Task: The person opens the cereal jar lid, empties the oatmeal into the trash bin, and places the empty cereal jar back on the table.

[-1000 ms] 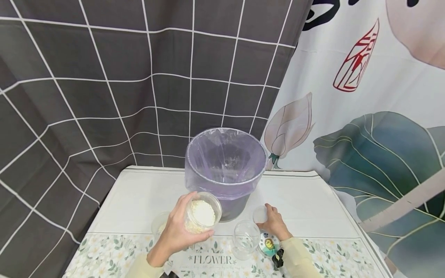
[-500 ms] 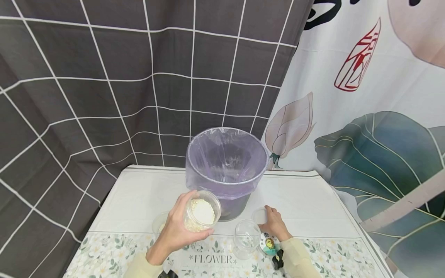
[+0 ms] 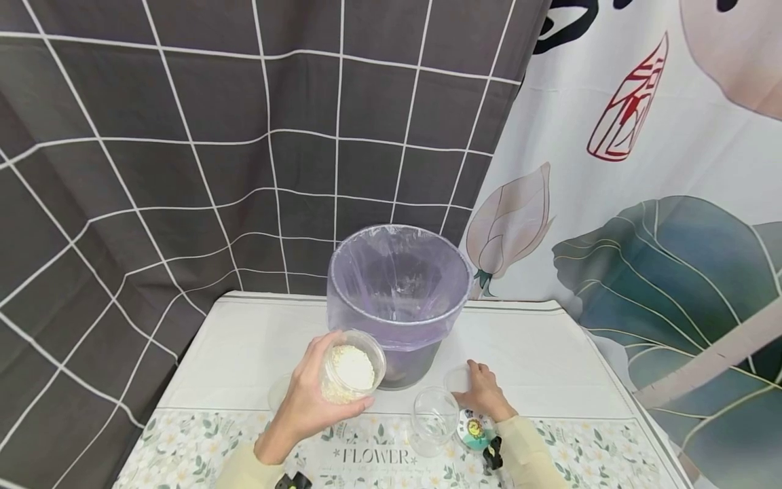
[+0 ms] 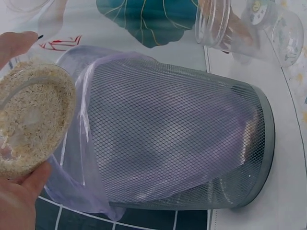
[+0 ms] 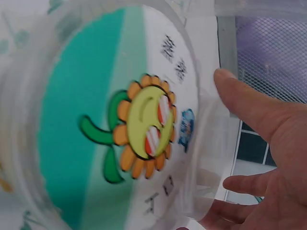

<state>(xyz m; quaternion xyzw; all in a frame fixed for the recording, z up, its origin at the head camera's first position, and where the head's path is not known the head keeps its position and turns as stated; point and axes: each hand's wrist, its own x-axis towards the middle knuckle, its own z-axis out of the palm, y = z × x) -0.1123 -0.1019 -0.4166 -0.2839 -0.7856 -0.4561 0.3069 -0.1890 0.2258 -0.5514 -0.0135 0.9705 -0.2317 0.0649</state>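
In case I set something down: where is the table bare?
White tabletop left of the bin, by the dark curtain; right of it, behind the right hand. Crowded: near that hand, around the clear jar and sunflower-lidded jar.

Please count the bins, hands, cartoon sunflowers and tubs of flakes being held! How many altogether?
Bin: 1
Hands: 2 (left hand, right hand)
Cartoon sunflower: 1
Held tub of flakes: 1
Total: 5
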